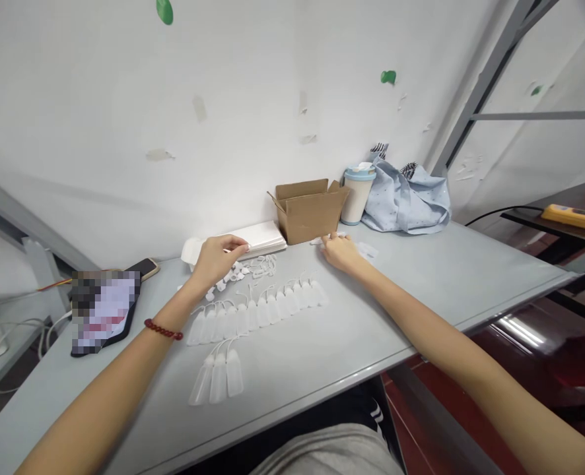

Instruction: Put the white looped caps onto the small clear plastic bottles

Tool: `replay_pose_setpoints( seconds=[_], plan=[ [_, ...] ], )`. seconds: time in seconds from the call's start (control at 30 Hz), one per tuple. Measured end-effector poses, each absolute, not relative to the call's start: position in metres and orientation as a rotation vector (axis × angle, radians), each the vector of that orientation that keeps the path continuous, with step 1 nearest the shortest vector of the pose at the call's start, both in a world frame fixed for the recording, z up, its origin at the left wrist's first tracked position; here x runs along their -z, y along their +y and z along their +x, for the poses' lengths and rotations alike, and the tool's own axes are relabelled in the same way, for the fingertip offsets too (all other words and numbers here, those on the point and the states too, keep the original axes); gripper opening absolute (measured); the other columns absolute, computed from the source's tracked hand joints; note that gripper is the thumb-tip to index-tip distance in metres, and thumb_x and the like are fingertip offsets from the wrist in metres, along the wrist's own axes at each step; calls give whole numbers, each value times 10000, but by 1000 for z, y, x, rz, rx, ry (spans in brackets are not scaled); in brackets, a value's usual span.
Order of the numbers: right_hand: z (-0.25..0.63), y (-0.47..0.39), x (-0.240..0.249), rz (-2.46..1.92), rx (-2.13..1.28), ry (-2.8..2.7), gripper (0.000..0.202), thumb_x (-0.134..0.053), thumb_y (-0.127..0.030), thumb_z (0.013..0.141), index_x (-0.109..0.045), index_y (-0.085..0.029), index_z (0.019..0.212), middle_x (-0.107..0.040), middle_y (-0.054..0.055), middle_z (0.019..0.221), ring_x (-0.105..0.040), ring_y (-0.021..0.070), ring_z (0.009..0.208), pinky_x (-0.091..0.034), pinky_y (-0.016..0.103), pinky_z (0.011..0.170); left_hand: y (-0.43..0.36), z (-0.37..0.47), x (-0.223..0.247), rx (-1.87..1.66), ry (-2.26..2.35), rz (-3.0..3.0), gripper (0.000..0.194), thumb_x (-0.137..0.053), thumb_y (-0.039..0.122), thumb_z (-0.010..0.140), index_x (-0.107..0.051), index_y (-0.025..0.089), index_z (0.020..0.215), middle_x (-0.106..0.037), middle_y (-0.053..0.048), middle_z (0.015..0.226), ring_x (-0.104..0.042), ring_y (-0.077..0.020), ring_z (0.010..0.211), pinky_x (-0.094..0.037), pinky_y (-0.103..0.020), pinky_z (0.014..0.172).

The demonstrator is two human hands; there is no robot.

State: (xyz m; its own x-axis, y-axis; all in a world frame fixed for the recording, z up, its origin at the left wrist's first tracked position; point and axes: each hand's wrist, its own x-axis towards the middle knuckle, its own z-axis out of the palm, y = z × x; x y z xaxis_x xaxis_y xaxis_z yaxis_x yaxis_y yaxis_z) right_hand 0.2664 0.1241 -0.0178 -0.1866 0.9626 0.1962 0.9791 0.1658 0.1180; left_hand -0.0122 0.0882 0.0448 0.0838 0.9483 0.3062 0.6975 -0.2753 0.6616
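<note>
My left hand (pixel 217 260) hovers over a loose pile of small white caps and loops (pixel 238 272), thumb and forefinger pinched together. What sits in that pinch is too small to make out. My right hand (pixel 341 252) is closed, its fingers curled down on translucent plastic sleeves (pixel 368 250) right of the cardboard box. In front of me lies a slanting row of several translucent sleeves with white caps and string loops (pixel 260 311). Three more capped sleeves (pixel 218 377) lie nearer the table's front edge.
Along the wall stand a white flat box (pixel 265 237), an open cardboard box (pixel 309 214), a cup with a blue lid (pixel 358 194) and a light blue cloth bag (pixel 406 198). At left, a phone (pixel 107 313) lies near a second dark device (pixel 146 267) and cables.
</note>
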Motion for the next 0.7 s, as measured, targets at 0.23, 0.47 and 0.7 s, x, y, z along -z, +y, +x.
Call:
replay_pose_setpoints(
  seconds=[0.23, 0.47, 0.7],
  plan=[
    [262, 121, 18, -1911, 307, -2371, 315, -380, -195, 912, -552, -57, 1137, -546, 233, 1152, -571, 310, 993, -360, 384, 838, 57, -19, -35, -1151, 1624, 1779, 209, -666, 353, 684, -688, 162, 767, -705, -27, 725, -587, -143, 598, -439, -238, 548],
    [259, 116, 18, -1800, 241, -2384, 280, -414, -173, 887, -606, -72, 1064, -577, 205, 1086, -579, 295, 963, -365, 384, 834, 29, -29, -23, -1342, 1712, 1608, 172, -671, 314, 683, -697, 167, 768, -695, -13, 745, -575, -123, 572, -463, -233, 567],
    [246, 96, 6, -1519, 42, -2310, 255, -507, -182, 855, -587, -105, 1084, -572, 138, 1142, -563, 229, 1003, -406, 337, 855, 20, -21, -20, -1448, 1615, 1595, 108, -686, 269, 678, -701, 186, 745, -711, -7, 761, -640, -153, 692, -512, -235, 641]
  ],
)
